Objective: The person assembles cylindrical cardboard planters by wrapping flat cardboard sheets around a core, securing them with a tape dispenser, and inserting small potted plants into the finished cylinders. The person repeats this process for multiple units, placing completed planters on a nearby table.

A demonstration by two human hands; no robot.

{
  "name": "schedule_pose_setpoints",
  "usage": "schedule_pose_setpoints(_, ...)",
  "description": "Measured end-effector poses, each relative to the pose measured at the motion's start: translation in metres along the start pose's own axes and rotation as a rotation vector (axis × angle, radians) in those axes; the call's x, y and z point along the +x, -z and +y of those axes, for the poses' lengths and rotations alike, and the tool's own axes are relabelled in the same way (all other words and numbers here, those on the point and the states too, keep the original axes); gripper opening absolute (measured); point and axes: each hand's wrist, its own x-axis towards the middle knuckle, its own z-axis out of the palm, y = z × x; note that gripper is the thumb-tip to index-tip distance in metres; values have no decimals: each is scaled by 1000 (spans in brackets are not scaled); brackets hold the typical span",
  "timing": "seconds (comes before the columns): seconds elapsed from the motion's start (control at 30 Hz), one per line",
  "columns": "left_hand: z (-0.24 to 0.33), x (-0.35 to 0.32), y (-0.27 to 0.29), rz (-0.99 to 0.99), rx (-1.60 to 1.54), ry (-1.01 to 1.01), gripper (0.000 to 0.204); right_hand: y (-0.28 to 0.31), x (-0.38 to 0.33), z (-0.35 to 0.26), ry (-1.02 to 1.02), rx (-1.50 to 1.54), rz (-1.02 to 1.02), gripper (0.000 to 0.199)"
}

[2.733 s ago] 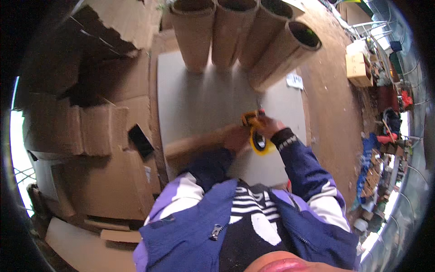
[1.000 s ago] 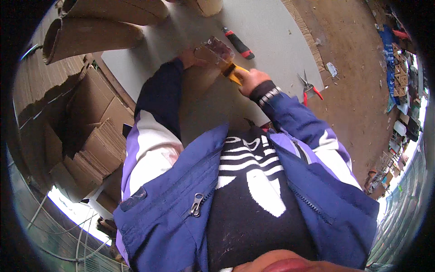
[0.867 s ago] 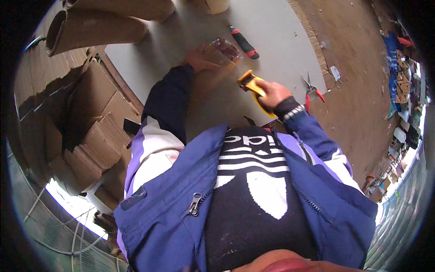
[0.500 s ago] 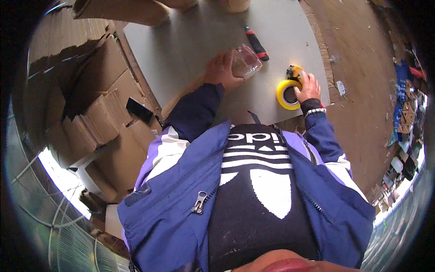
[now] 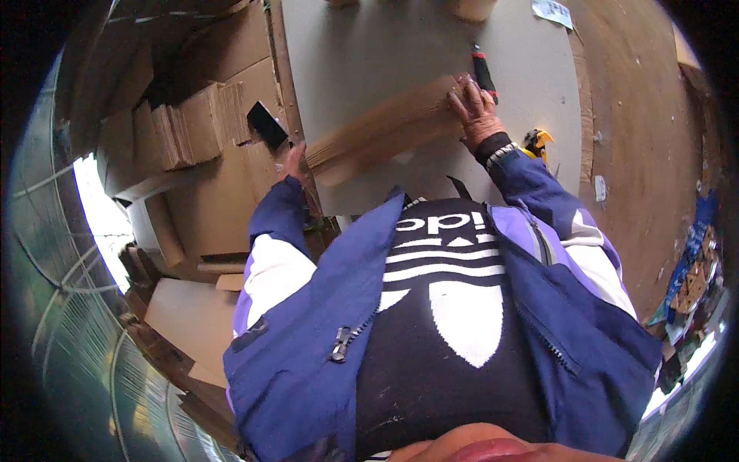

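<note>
A long brown cardboard piece [image 5: 385, 127], blurred by motion, lies slantwise on the grey tabletop [image 5: 369, 46]. Next to its near left end is my left hand [image 5: 292, 163], fingers stretched out; whether they touch it is unclear. At the far right end my right hand [image 5: 476, 115] rests with its fingers spread against the cardboard. Just beyond those fingers lies a black-and-red handled tool [image 5: 483, 73]. A small yellow-and-black tool [image 5: 537, 145] sits beside my right forearm.
Stacked flat cardboard [image 5: 188, 127] fills the left side, with a dark, phone-like slab [image 5: 267, 125] on it. At the far edge stands a brown roll-like object [image 5: 473, 8]. A white printed slip [image 5: 553, 12] lies at the back right. Brown floor [image 5: 647, 138] extends to the right.
My right hand has left the yellow tape roll and moved to the cardboard's far end. My left hand has shifted left to the near end. The tape roll is out of sight; the view has turned.
</note>
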Motion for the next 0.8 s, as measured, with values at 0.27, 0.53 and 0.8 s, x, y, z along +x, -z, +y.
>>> schedule_pose_setpoints(0.27,59,-32,42,403,-592,114,48,-3,12,19,57,366,227,83)
schedule_pose_setpoints(0.53,327,-54,152,607,-406,-169,30,18,36,-34,31,688,-16,54)
schedule_pose_setpoints(0.8,431,-6,129,329,-557,-358,50,131,13,-56,87,1407,237,32)
